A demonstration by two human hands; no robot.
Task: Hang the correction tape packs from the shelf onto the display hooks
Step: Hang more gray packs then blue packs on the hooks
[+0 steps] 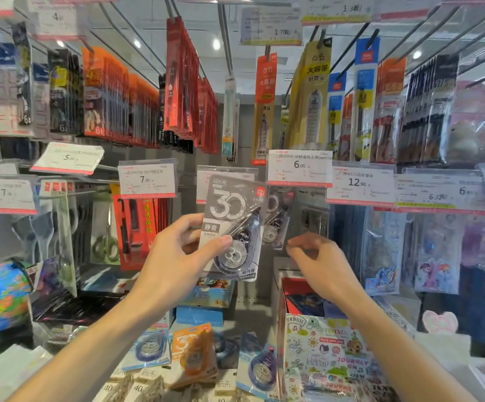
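My left hand grips a grey correction tape pack marked "30", thumb across its front, held upright in front of the display wall. Behind it hang matching grey packs under the 6.00 price tag. My right hand hovers just right of the held pack, fingers loosely curled, holding nothing. On the shelf below lie an orange pack and blue packs.
Hooks with pens, refills and scissors fill the wall, with price tags in front. A globe sits at the left. A red box and a patterned notebook stand at the lower right.
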